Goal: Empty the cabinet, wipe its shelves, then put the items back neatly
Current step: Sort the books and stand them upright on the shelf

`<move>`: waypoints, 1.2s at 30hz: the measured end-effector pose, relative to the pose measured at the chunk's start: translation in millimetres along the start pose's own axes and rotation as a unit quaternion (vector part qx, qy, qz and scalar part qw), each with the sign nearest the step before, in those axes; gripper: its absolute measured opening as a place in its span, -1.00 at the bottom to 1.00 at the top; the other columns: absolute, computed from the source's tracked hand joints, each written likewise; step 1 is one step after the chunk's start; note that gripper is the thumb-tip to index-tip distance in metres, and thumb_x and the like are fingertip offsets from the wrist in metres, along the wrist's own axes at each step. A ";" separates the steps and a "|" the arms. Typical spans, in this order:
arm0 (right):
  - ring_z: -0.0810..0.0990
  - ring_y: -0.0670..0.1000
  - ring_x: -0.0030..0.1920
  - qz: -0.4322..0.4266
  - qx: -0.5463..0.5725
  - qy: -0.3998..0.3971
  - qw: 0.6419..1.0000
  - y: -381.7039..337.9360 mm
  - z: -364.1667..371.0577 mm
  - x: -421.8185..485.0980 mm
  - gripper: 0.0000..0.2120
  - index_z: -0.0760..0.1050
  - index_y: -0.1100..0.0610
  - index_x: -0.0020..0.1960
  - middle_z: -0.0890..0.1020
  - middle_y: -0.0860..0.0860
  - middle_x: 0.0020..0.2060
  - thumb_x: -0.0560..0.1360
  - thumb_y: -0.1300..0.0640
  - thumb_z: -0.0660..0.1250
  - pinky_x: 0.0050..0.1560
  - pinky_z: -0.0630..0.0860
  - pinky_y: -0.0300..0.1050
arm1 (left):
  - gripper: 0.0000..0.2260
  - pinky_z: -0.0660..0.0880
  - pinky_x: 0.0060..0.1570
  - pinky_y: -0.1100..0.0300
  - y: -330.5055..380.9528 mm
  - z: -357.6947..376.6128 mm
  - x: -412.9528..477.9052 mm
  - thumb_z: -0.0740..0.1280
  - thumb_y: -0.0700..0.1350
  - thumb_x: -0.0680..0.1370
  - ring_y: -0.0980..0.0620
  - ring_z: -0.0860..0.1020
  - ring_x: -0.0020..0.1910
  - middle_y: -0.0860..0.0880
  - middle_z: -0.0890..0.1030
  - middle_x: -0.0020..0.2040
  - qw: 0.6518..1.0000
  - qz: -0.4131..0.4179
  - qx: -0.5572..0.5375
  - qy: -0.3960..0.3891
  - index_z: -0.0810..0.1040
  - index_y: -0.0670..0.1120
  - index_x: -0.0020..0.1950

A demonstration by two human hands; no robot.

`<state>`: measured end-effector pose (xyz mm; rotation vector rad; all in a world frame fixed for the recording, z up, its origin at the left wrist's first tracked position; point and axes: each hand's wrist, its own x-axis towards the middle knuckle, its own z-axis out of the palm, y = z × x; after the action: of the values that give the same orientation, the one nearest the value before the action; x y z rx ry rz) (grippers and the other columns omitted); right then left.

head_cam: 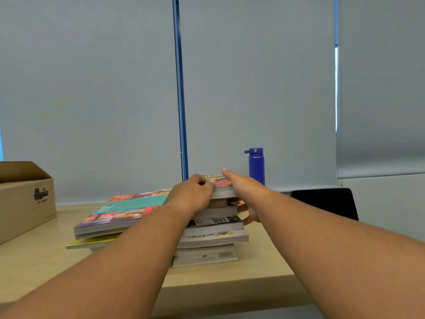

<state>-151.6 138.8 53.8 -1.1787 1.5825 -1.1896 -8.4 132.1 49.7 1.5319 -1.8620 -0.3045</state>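
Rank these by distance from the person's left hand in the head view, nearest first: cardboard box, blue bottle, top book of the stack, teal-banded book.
1. Top book, gripped by the left hand.
2. Teal-banded book, just left of it.
3. Blue bottle, behind, to the right.
4. Cardboard box, far left of the table.

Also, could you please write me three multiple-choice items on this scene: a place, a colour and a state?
1. Where does the blue metal bottle stand? A on the floor; B on the light wooden table, behind the tall stack of books; C atop the stack.
2. What colour is the open cardboard box? A brown; B white; C red.
3. What are the left hand and right hand doing? A hanging idle; B holding the bottle; C gripping the stack.
Key: B, it rises behind the books; A, plain brown card; C, fingers curl round the books.
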 end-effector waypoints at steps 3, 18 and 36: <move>0.64 0.13 -0.04 -0.006 -0.001 0.005 1.000 4.7 -4.2 -3.6 -0.52 0.50 0.09 0.19 0.63 0.12 -0.01 0.47 -0.24 0.40 -0.16 0.59 0.04 | -0.62 0.42 0.08 0.08 2.2 2.0 2.2 0.14 0.21 0.64 -0.11 0.49 0.19 -0.08 0.55 0.29 0.999 -0.031 -0.037 -0.004 0.46 0.07 0.35; 0.67 0.14 -0.04 -0.003 0.042 -0.037 0.998 21.7 -16.1 -11.6 -0.62 0.51 0.08 0.14 0.65 0.13 0.00 0.50 -0.18 0.40 -0.26 0.58 -0.01 | -0.55 0.40 0.12 0.05 5.5 18.6 -2.1 0.03 0.14 0.66 -0.19 0.47 0.25 -0.21 0.48 0.38 0.994 -0.066 -0.067 -0.050 0.45 -0.07 0.41; 0.69 0.16 -0.26 0.122 -0.321 -0.274 0.898 -75.5 -21.1 133.3 -0.43 0.54 0.16 0.17 0.63 0.23 0.02 0.33 -0.19 0.51 -0.26 0.64 0.08 | -0.37 0.66 -0.22 0.02 3.6 -48.0 175.9 0.44 0.26 0.43 -0.10 0.71 0.04 -0.16 0.69 0.16 0.844 -0.173 0.126 -0.491 0.50 -0.05 0.38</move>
<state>-187.4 5.0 122.7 -1.4955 1.6375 -0.1102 9.1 -18.8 150.4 2.1293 -2.4084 -1.2528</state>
